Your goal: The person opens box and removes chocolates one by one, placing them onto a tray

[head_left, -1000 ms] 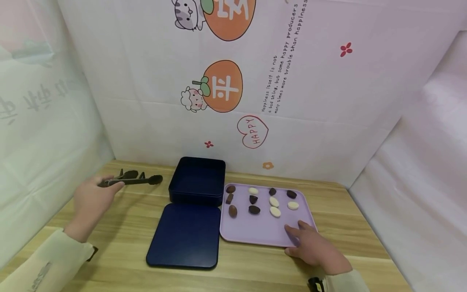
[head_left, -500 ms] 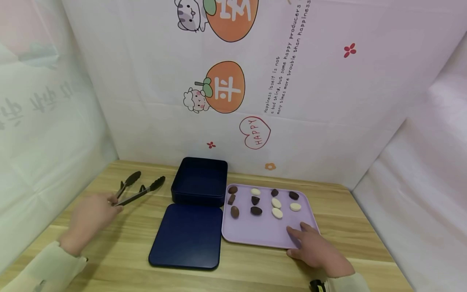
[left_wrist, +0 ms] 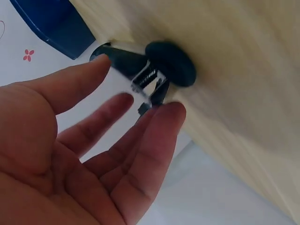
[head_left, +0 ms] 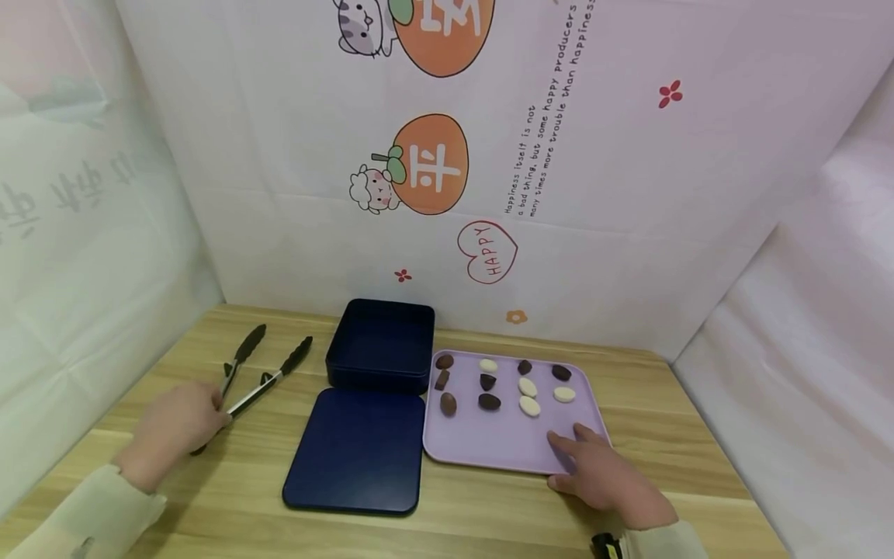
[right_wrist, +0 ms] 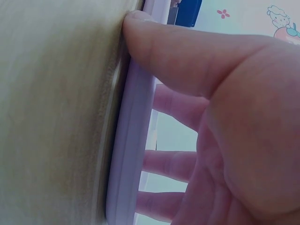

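Note:
In the head view, black-and-silver tongs (head_left: 244, 400) lie on the table at the left with their arms spread. My left hand (head_left: 174, 423) is over their handle end. The left wrist view shows that hand (left_wrist: 93, 140) with thumb and fingers apart and the tongs' hinge end (left_wrist: 171, 63) just beyond the fingertips. At the right, a lilac tray (head_left: 489, 446) bears rows of brown, dark and white chocolates (head_left: 528, 387). My right hand (head_left: 601, 470) holds the tray's near right corner, thumb outside the rim (right_wrist: 129, 140) and fingers over the inside.
A dark blue open box (head_left: 380, 380) stands at the back middle, left of the tray. Its flat blue lid (head_left: 356, 454) lies in front of it. A printed white cloth (head_left: 594, 233) hangs behind, and more white cloth closes both sides.
The tongs' arms have spread apart, and the tongs have swung and come down on the table. My left hand has moved down and loosened from them. The right hand stays on the tray.

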A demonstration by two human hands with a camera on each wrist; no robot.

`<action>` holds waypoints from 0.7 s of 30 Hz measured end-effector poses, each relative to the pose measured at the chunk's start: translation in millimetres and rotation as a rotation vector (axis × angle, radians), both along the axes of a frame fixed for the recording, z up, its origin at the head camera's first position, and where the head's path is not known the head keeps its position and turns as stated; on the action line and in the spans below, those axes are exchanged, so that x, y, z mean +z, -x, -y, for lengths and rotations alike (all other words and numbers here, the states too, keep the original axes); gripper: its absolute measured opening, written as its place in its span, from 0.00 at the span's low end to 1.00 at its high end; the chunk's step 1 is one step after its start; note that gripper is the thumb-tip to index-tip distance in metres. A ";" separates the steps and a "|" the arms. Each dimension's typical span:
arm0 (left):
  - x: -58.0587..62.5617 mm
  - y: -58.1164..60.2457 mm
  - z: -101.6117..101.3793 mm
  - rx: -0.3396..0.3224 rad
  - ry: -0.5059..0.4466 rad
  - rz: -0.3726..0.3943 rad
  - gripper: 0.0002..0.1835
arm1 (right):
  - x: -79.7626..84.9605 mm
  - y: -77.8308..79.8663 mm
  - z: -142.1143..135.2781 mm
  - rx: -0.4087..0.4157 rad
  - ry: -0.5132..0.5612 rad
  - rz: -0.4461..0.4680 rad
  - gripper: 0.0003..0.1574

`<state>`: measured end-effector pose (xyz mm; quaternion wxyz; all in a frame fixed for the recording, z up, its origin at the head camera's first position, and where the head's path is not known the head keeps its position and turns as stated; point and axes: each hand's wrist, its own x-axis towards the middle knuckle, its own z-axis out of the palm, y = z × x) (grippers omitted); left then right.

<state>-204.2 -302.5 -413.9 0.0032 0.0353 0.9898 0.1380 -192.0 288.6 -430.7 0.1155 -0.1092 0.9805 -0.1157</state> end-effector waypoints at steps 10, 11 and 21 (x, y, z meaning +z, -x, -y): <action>-5.1 8.9 2.9 -0.043 -0.006 0.060 0.08 | -3.9 2.6 -2.0 0.000 -0.010 -0.004 0.42; -5.2 9.9 3.1 -0.045 -0.002 0.062 0.08 | -4.2 2.3 -2.1 0.002 -0.009 -0.006 0.42; -1.7 14.0 -0.3 -0.041 0.069 0.099 0.11 | -6.0 1.6 -2.6 -0.007 -0.010 -0.013 0.42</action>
